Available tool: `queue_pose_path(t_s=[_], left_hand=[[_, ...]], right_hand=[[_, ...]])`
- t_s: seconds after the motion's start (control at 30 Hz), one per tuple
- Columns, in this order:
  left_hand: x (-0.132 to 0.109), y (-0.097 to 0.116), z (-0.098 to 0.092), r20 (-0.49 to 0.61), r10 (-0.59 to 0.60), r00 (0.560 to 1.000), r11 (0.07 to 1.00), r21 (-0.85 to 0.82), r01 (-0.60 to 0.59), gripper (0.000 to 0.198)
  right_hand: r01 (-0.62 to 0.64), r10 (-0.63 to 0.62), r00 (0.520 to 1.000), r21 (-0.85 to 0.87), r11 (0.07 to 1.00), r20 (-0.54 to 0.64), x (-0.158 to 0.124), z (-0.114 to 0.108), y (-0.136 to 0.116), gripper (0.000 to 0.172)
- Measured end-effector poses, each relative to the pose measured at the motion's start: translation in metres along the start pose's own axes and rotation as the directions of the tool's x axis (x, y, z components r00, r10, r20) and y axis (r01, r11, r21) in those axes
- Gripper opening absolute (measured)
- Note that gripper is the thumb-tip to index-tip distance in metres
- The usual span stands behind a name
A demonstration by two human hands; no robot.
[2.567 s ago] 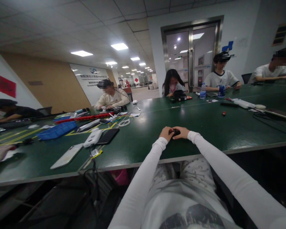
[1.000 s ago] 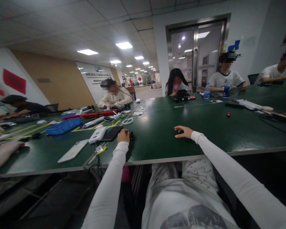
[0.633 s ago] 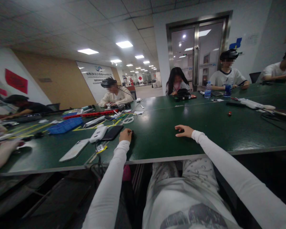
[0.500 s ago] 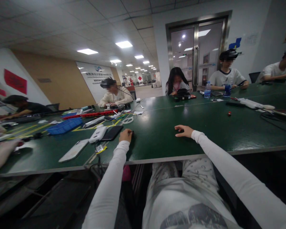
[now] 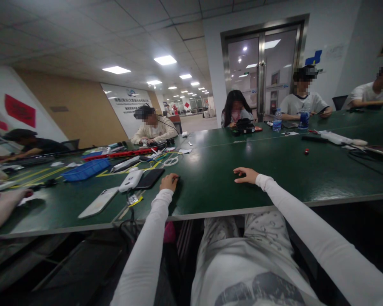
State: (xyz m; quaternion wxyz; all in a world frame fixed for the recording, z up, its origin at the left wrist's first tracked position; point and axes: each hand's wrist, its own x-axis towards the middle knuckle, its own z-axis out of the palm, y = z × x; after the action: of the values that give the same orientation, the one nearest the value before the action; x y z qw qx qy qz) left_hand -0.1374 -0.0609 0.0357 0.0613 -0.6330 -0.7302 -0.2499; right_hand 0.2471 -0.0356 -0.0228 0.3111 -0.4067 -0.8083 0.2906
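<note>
My left hand (image 5: 169,182) rests at the near part of the green table (image 5: 210,187), its fingers closed around a small dark object (image 5: 178,179). Most of that object is hidden, so its kind does not show. Just left of this hand lie a flat black case or tablet (image 5: 150,178) and a white device (image 5: 131,179). My right hand (image 5: 247,175) is low over the table to the right, thumb and fingers apart, with nothing in it.
A white phone (image 5: 98,202) lies near the front edge at left. Behind it are a blue tray (image 5: 86,169) and a coiled white cable (image 5: 171,161). A small red item (image 5: 307,151) and bottles (image 5: 277,120) are at right. Other people sit around; one person's hand (image 5: 9,202) enters at left.
Both hands stay almost where they were. The left fingers have shifted slightly at the small dark object; the view has moved a little.
</note>
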Motion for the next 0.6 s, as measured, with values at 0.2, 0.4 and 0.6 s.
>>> queue_pose_path(t_s=[0.2,0.4,0.6], left_hand=[[0.009,-0.015,0.015,0.058,0.039,0.998,0.998,0.039,-0.041,0.021],[0.01,0.009,0.039,0.039,0.161,0.986,0.987,-0.009,-0.161,0.021],[-0.014,0.099,0.068,0.063,0.418,0.906,0.9,-0.167,-0.403,0.019]], right_hand=[[-0.006,0.006,1.0,-0.01,1.0,0.005,-0.001,-0.001,-0.002,0.06],[0.003,-0.004,1.0,-0.031,1.0,-0.013,0.0,0.001,0.001,0.062],[0.002,-0.003,1.0,-0.075,0.997,-0.008,0.0,0.0,0.0,0.067]])
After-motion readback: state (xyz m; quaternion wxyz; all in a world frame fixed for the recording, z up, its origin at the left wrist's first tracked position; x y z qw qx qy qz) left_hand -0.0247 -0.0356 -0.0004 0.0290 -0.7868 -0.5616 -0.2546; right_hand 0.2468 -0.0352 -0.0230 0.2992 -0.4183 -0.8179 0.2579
